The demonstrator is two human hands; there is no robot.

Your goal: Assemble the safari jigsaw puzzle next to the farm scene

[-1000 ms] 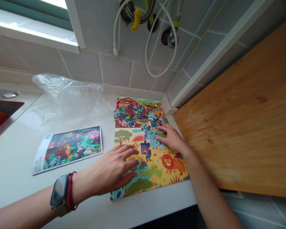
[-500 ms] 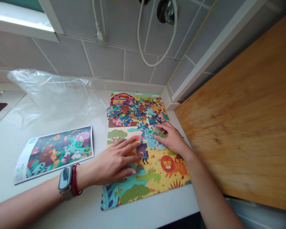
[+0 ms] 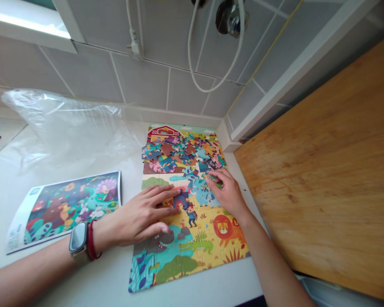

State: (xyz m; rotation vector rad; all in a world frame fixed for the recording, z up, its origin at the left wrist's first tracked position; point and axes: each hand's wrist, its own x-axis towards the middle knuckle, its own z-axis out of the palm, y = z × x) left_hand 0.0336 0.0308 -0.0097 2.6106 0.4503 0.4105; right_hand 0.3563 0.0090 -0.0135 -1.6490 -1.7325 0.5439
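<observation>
A colourful animal jigsaw puzzle [image 3: 192, 243] lies on the white counter, with a lion, a crocodile and an elephant in its picture. Loose puzzle pieces [image 3: 185, 149] are heaped over its far part, near a red barn. My left hand [image 3: 147, 213] lies palm down across the puzzle's left side, fingers spread. Its fingertips are beside a dark blue loose piece [image 3: 181, 199]. Over the elephant, my right hand [image 3: 228, 192] has thumb and fingers closed around a small patterned puzzle piece [image 3: 205, 176], mostly hidden by the fingertips.
Left of the puzzle lies a printed picture sheet [image 3: 70, 204]. Behind it is a crumpled clear plastic bag [image 3: 70, 128]. A wooden board [image 3: 326, 170] rises at the right. A white cable [image 3: 208, 90] hangs on the tiled wall at the back.
My left hand has shifted a little left and back, uncovering more of the hippo. My right hand stays over the elephant with its piece. The view has shifted slightly.
</observation>
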